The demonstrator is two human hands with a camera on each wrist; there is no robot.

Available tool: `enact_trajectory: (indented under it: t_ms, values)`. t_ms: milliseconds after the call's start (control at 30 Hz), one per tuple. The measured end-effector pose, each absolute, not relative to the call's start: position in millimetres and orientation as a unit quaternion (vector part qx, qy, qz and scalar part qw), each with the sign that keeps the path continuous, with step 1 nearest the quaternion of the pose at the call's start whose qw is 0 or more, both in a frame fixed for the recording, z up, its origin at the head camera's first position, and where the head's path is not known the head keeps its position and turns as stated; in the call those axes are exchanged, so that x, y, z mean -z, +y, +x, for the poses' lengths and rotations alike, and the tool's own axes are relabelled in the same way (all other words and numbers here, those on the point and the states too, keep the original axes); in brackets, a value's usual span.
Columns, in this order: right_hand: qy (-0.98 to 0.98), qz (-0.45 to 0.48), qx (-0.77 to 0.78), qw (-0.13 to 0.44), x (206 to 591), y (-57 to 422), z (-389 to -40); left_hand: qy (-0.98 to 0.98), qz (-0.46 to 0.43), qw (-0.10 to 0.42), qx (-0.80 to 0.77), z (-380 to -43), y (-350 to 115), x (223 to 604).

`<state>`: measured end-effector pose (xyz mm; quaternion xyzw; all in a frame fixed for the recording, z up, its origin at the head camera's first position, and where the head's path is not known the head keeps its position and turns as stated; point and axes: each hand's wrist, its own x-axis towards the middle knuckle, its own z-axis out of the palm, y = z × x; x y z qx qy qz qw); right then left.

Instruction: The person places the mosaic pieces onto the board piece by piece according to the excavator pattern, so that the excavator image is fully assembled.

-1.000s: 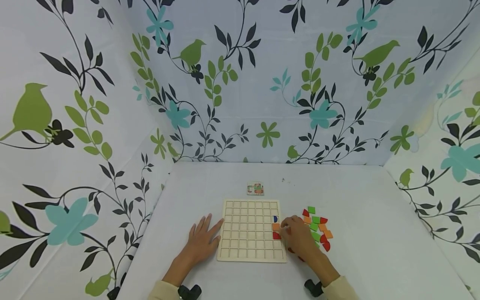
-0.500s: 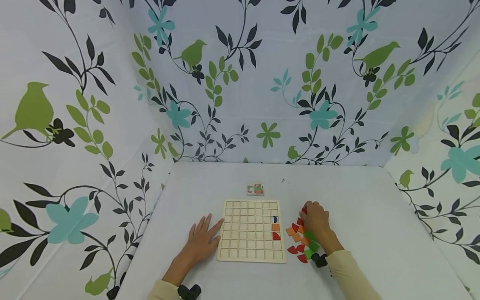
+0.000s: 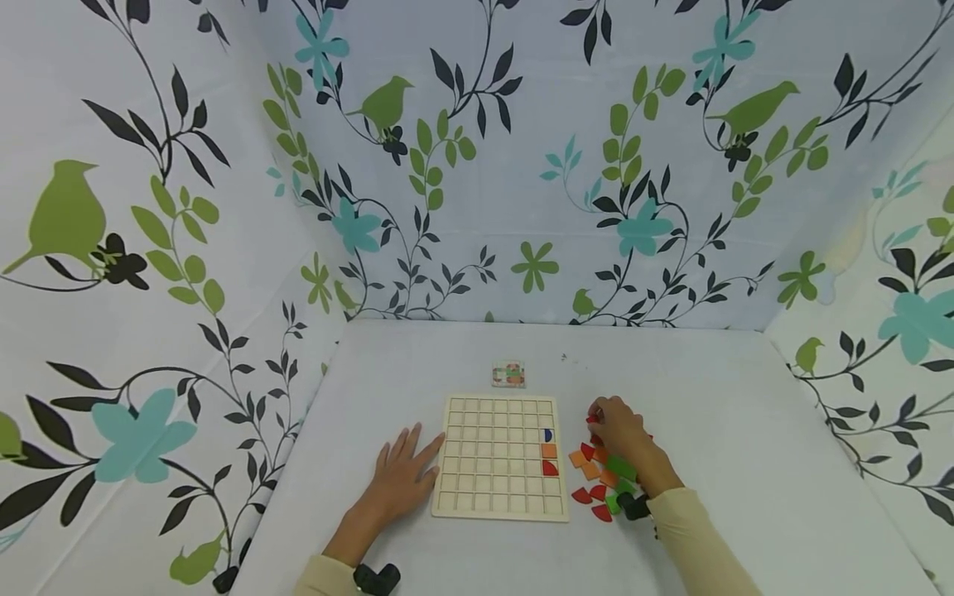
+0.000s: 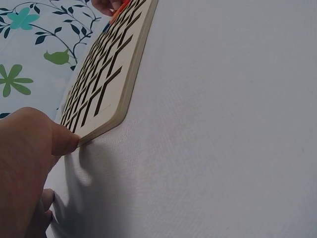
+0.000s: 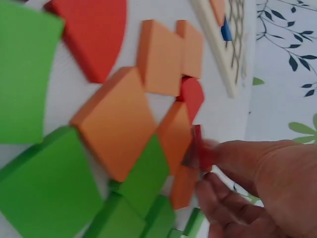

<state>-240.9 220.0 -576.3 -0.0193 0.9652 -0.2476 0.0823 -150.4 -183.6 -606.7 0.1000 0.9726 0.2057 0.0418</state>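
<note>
My left hand (image 3: 402,480) lies flat with spread fingers at the left side of the wooden grid board (image 3: 492,519); in the left wrist view its thumb touches the board's edge. My right hand (image 3: 620,426) is at the far end of the loose pieces, right of the board. In the right wrist view its thumb and fingers pinch a red piece (image 5: 199,148), blurred, its full shape hidden. Along the board's right column sit a blue half-round piece (image 3: 547,435), an orange square piece (image 3: 548,451) and a red quarter-round piece (image 3: 549,468).
Loose orange squares (image 5: 116,121), green squares (image 5: 47,183) and red quarter-rounds (image 5: 96,34) lie close together, some overlapping. A small printed card (image 3: 508,374) lies behind the board on the white table (image 3: 387,364). Patterned cloth (image 3: 477,207) closes off the back and sides.
My right hand has left the red quarter-round on the board, moved right to the loose pieces, then shifted slightly left with a red piece between its fingers. The left hand stays put.
</note>
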Motion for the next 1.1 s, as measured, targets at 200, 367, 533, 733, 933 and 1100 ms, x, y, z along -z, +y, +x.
enact_trajectory:
  t_ms: [200,367,533,733,933,1100]
  values:
    - [0.964,-0.018,0.262,0.054,584,218,-245,0.972,0.102,0.038,-0.209,-150,-183,604]
    - [0.958,-0.013,0.278,0.064,588,215,-246,0.971,0.106,0.039,-0.208,-151,-183,604]
    - [0.955,-0.028,0.288,0.063,589,211,-245,0.972,0.105,0.035,-0.205,-151,-184,605]
    - [0.961,-0.06,0.266,0.047,590,197,-235,0.973,0.103,0.03,-0.205,-150,-184,607]
    - [0.968,-0.072,0.24,0.008,576,178,-201,0.972,0.103,0.032,-0.209,-151,-184,607]
    - [0.959,-0.079,0.271,0.036,566,166,-165,0.972,0.101,0.036,-0.207,-151,-186,609]
